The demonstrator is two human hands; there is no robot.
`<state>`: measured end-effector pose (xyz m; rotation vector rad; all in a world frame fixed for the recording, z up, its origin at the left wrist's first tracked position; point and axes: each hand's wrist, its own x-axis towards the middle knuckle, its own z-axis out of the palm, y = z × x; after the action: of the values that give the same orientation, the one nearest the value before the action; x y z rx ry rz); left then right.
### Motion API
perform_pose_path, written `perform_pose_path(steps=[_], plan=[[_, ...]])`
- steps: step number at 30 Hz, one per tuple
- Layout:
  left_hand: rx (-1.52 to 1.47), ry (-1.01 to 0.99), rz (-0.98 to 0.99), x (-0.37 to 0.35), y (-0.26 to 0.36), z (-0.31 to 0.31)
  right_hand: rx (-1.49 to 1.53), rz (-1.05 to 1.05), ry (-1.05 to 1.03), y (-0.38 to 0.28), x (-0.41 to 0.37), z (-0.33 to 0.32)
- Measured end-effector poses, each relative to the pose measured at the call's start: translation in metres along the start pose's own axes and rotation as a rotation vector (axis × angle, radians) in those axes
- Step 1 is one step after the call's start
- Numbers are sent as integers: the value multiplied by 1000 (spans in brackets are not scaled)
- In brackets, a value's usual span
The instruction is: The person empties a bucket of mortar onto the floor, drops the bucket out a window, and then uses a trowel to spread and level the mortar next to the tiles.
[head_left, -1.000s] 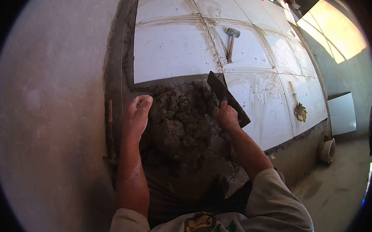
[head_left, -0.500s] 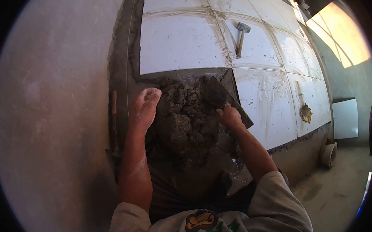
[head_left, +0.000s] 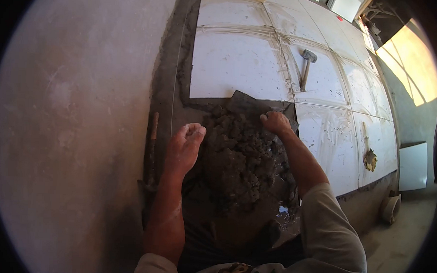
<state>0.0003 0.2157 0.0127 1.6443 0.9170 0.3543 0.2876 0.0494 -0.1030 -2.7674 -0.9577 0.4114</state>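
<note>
My right hand (head_left: 276,122) is closed around the grip of a flat rectangular trowel (head_left: 244,103), its blade smeared with grey mortar. The blade lies across the far side of a heap of wet mortar (head_left: 239,159), close to the edge of a white tile (head_left: 238,64). To the left of the heap, my left hand (head_left: 185,144) hovers with fingers curled together and nothing visible in it. White dust or mortar marks its fingertips.
A mallet (head_left: 307,67) lies on the laid tiles. Farther right are a mortar-caked tool (head_left: 369,160), a leaning tile (head_left: 413,165) and a bucket (head_left: 390,208). Along the left wall (head_left: 78,111) lies a wooden-handled tool (head_left: 153,138), with a taut string (head_left: 177,76) nearby.
The trowel has swung from the heap's right side to its far edge, the blade now pointing left. My left hand stays near the heap's left side. The camera view has shifted.
</note>
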Motion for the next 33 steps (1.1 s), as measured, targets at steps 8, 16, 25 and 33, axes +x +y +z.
perform_pose_path(steps=[8, 16, 25, 33], plan=[[81, -17, -12, -1, 1, -7, 38, -265, -314, -16, -46, 11], [151, -33, -24, 10, -6, -2, 53, -233, -426, -18, -71, -9], [-51, -118, -59, 38, -20, 11, 272, 21, -483, 11, -91, -37], [-140, -241, -71, 57, -31, 43, 363, 343, -179, 73, -155, -27]])
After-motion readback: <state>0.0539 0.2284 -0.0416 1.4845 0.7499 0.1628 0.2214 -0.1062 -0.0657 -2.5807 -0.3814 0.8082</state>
